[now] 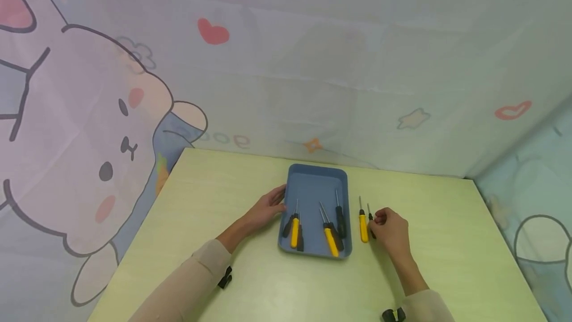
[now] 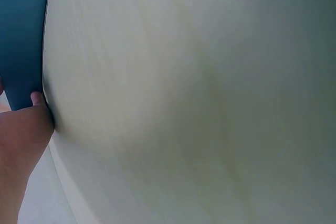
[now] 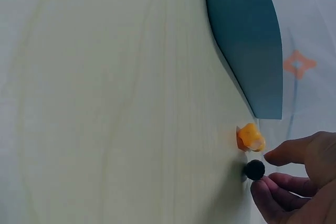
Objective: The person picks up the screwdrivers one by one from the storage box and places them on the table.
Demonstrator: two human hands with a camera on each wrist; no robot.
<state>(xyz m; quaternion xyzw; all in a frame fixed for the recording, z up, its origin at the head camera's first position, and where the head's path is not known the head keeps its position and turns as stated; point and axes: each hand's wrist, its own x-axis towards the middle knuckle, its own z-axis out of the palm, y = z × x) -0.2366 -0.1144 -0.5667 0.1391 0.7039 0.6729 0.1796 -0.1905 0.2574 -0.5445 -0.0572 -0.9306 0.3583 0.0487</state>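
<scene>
A blue-grey tray (image 1: pixel 313 183) holds several screwdrivers with yellow or black handles, in a left and a right cluster. My left hand (image 1: pixel 266 208) rests its fingers against the tray's left outer wall; in the left wrist view, a fingertip (image 2: pixel 37 98) lies low on that wall. Right of the tray, a yellow-handled screwdriver (image 1: pixel 364 227) lies on the table. Beside it is a small black-handled screwdriver (image 1: pixel 369 212). My right hand (image 1: pixel 391 228) curls thumb and fingers around this black handle (image 3: pixel 254 170), whose butt end shows in the right wrist view.
The pale yellow-green table (image 1: pixel 223 178) extends to both sides of the tray. Behind it hangs a printed cloth (image 1: pixel 313 73) with hearts and a cartoon rabbit, reaching the table's back edge. Another cloth panel (image 1: pixel 536 202) borders the right side.
</scene>
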